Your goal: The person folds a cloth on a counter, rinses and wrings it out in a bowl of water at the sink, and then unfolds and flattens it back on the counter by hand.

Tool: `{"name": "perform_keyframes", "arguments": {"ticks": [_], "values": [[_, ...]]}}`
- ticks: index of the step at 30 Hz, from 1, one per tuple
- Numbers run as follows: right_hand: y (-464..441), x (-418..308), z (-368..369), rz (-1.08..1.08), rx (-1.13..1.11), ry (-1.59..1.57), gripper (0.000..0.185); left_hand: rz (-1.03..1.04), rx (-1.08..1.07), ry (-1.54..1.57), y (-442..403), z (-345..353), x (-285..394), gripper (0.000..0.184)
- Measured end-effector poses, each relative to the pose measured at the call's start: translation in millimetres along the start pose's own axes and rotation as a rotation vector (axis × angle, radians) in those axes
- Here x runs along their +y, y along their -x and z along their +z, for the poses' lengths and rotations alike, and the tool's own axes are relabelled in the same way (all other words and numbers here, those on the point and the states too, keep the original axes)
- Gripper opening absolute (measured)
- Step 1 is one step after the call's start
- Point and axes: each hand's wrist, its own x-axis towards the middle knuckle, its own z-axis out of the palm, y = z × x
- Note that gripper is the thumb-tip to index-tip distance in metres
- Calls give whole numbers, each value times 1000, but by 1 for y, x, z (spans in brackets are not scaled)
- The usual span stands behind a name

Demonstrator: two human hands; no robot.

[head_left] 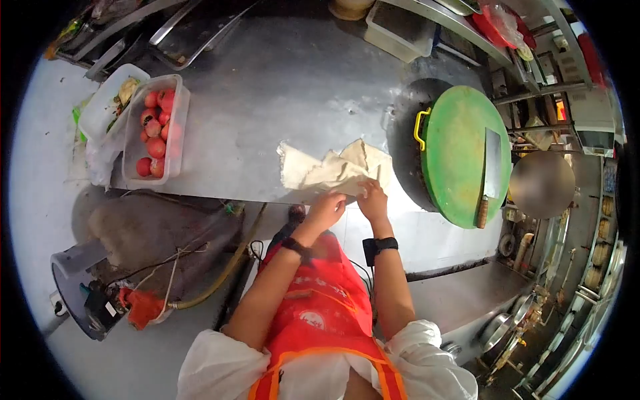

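A crumpled cream-coloured cloth point(333, 168) lies on the front edge of the metal worktop, its left edge frayed. My right hand point(371, 199) has its fingers bent over the cloth's lower right part and grips it. At the lower edge of the cloth, my left hand point(325, 211) is closed with its fingers curled in; the fingertips are partly hidden, but they seem to hold the cloth's edge. To the right of both hands is a round green cutting board point(457, 160). A cleaver point(492, 167) with a wooden handle rests on it.
On the left, a clear plastic bin point(181, 137) holds several red tomatoes. Beside it sits a white container point(100, 119) with vegetable scraps. The metal worktop point(267, 100) stretches away behind the cloth. A plastic tub point(400, 33) stands at the back. Shelving point(600, 220) lines the right side.
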Motion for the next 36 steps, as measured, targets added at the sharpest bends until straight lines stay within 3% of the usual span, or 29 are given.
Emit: {"name": "perform_keyframes", "arguments": {"ticks": [1, 3, 4, 6, 8, 10, 12, 14, 15, 19, 22, 27, 30, 32, 36], "values": [[3, 1, 9, -127, 183, 39, 19, -1, -6, 6, -5, 7, 0, 20], [8, -11, 7, -65, 111, 83, 14, 109, 239, -124, -24, 15, 1, 27], [10, -12, 7, -63, 97, 119, 13, 111, 247, -120, -32, 17, 2, 27], [3, 16, 29, 72, 78, 34, 15, -259, 17, -259, -42, 18, 1, 30], [2, -4, 6, 65, 55, 46, 18, -287, 69, -271, -45, 14, 8, 30], [-6, -16, -3, -113, 266, -47, 25, -129, 334, -468, -47, 11, 10, 23], [-19, -26, 2, -132, 276, -153, 35, -186, 348, -534, -53, 18, 9, 25], [-34, -25, 17, -184, 436, -73, 45, -240, 399, -470, -60, 18, 15, 40], [-42, -20, 22, -158, 317, -22, 55, -272, 390, -433, -66, 17, 17, 45], [-83, -34, 23, -59, 320, 189, 58, -409, 629, -481, -105, 5, 4, 47], [-125, -44, 18, -17, 310, 257, 62, -525, 671, -531, -140, -15, 4, 49], [-193, -67, 16, -88, 409, 382, 58, -590, 833, -438, -206, -53, -6, 54], [-212, -78, 19, -47, 466, 409, 57, -630, 849, -419, -235, -65, -20, 55], [-227, -82, 21, -30, 511, 440, 57, -666, 785, -682, -253, -69, -31, 59], [-253, -90, 19, -18, 505, 496, 55, -631, 774, -728, -281, -83, -49, 61]]}}
